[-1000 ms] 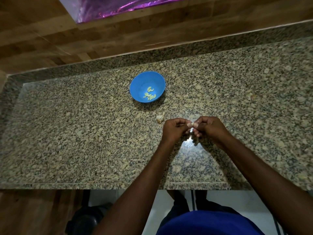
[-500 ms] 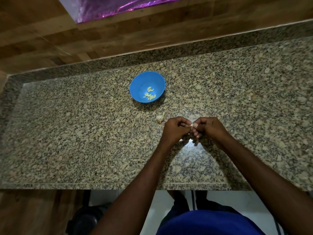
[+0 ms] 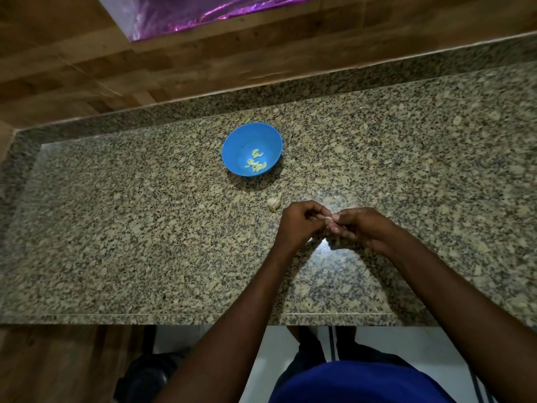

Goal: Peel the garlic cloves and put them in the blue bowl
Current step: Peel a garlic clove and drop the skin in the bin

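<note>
Clove (image 3: 328,219) pinched between both hands (image 3: 325,225), near blue bowl (image 3: 232,158).

No legible text or labels.

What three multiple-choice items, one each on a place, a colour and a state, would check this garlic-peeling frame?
1. Where does the garlic bulb piece lie?
A. in the bowl
B. on the counter between bowl and hands
C. on the floor

2. What colour is the bowl that holds the peeled cloves?
A. red
B. white
C. blue

3. What are the hands doing?
A. both pinch one clove
B. both rest flat
C. one lifts the bowl

Key: 1 B, it sits on the granite counter near the left hand. 2 C, plainly blue. 3 A, the left hand and right hand meet on the clove.
</note>
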{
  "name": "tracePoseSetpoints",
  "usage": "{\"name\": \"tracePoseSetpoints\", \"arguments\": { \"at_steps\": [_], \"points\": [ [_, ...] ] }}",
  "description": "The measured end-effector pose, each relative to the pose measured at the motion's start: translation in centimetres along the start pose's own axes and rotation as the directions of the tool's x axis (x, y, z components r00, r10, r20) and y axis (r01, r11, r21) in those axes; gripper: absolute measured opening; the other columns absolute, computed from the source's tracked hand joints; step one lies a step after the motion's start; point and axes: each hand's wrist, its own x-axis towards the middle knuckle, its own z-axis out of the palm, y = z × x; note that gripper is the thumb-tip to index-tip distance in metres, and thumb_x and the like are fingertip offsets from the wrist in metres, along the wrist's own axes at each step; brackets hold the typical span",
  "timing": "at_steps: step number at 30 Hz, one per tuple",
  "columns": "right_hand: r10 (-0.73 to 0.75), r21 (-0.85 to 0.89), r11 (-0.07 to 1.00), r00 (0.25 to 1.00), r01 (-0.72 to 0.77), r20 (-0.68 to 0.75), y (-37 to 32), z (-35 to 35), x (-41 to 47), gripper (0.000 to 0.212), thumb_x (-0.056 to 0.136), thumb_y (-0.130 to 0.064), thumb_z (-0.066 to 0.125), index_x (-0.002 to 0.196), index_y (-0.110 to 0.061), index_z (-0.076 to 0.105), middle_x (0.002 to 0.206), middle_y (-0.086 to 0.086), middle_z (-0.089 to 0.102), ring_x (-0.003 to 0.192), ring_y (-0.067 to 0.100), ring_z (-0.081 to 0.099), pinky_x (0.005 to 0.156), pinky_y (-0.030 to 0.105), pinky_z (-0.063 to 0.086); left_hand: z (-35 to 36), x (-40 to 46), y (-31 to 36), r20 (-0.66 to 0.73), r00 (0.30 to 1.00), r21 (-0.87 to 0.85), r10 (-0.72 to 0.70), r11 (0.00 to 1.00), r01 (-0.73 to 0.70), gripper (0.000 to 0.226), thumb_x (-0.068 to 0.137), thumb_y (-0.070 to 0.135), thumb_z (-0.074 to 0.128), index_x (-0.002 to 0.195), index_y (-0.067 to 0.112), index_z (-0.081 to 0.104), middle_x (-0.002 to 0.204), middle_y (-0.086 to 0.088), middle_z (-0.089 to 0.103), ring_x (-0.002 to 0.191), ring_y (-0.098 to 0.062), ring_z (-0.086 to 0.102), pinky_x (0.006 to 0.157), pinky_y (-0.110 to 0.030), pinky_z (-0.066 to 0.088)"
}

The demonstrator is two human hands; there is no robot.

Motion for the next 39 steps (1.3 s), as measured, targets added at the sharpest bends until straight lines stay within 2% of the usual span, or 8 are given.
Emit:
{"name": "tracePoseSetpoints", "arguments": {
  "at_steps": [4,7,10,15,20,26,33,39],
  "points": [
    [0.093,0.169,0.980,0.994,-0.102,0.058,-0.3,-0.3,0.1,0.011,0.092,0.011,0.057,0.097,0.016,0.065,0.090,0.021,0.075,0.077,0.020,0.076,0.064,0.022,0.060,0.1,-0.3,0.3,-0.044,0.997,0.047,0.068,0.997,-0.066,0.011,0.081,0.001,0.076,0.090,0.008,0.077,0.080,-0.009,0.076,0.074,-0.028,0.073,0.069,-0.047,0.061],
    [0.123,0.220,0.966,0.990,-0.137,0.076,-0.6,-0.3,0.2,0.013,0.093,0.012,0.054,0.100,0.018,0.063,0.093,0.023,0.075,0.082,0.022,0.076,0.065,0.023,0.061,0.3,-0.7,0.4,-0.089,0.992,0.054,0.094,0.995,-0.090,0.011,0.081,0.001,0.076,0.090,0.006,0.078,0.083,-0.007,0.077,0.078,-0.022,0.074,0.074,-0.041,0.061],
    [0.127,0.228,0.964,0.989,-0.140,0.071,-0.7,-0.3,0.2,0.012,0.090,0.011,0.058,0.098,0.018,0.064,0.094,0.024,0.074,0.084,0.024,0.076,0.066,0.023,0.061,0.6,-1.1,0.5,-0.166,0.982,0.020,0.092,0.996,-0.090,0.009,0.079,0.003,0.077,0.087,0.007,0.076,0.077,-0.006,0.075,0.072,-0.020,0.072,0.068,-0.036,0.061],
    [-0.008,0.085,0.996,0.999,0.010,-0.031,-0.5,0.1,0.1,0.014,0.080,0.009,0.072,0.092,0.015,0.069,0.095,0.026,0.074,0.087,0.028,0.076,0.068,0.024,0.060,0.8,-1.0,0.5,-0.154,0.987,-0.136,-0.037,0.991,0.015,0.008,0.080,0.003,0.077,0.080,0.011,0.077,0.073,-0.010,0.075,0.064,-0.016,0.069,0.062,-0.028,0.058],
    [-0.119,-0.133,0.986,0.977,0.096,-0.177,-0.8,0.6,0.0,0.003,0.077,0.005,0.077,0.075,0.005,0.074,0.079,0.026,0.073,0.066,0.028,0.073,0.057,0.026,0.059,0.8,-1.2,0.3,-0.059,0.990,-0.316,-0.130,0.943,0.105,0.004,0.084,0.011,0.078,0.088,0.010,0.079,0.082,-0.025,0.073,0.068,-0.027,0.067,0.068,-0.037,0.058],
    [-0.202,-0.264,0.953,0.962,0.149,-0.185,-0.8,1.3,-0.5,0.010,0.078,0.001,0.075,0.068,-0.001,0.076,0.071,0.022,0.073,0.056,0.022,0.069,0.052,0.027,0.058,0.9,-1.1,0.5,-0.094,0.984,-0.309,-0.150,0.944,0.114,0.011,0.083,0.008,0.079,0.091,0.002,0.076,0.082,-0.024,0.073,0.065,-0.023,0.066,0.062,-0.031,0.056],
    [-0.193,-0.285,0.949,0.964,0.135,-0.184,-0.9,2.0,-1.1,0.012,0.078,0.000,0.068,0.071,0.008,0.071,0.062,0.024,0.066,0.046,0.025,0.059,0.047,0.030,0.052,1.1,-1.2,0.6,-0.107,0.975,-0.328,-0.197,0.932,0.153,0.006,0.084,0.009,0.078,0.088,0.004,0.076,0.076,-0.025,0.071,0.065,-0.026,0.062,0.062,-0.032,0.053],
    [-0.284,-0.500,0.857,0.923,0.123,-0.260,-0.9,2.4,-0.9,0.016,0.074,-0.005,0.069,0.060,0.003,0.068,0.058,0.023,0.067,0.043,0.026,0.062,0.046,0.032,0.053,0.8,-0.9,0.9,-0.166,0.982,-0.071,-0.087,0.995,0.076,0.004,0.085,0.008,0.071,0.085,0.010,0.074,0.077,-0.014,0.074,0.073,-0.035,0.073,0.068,-0.043,0.060]
  ]
}}
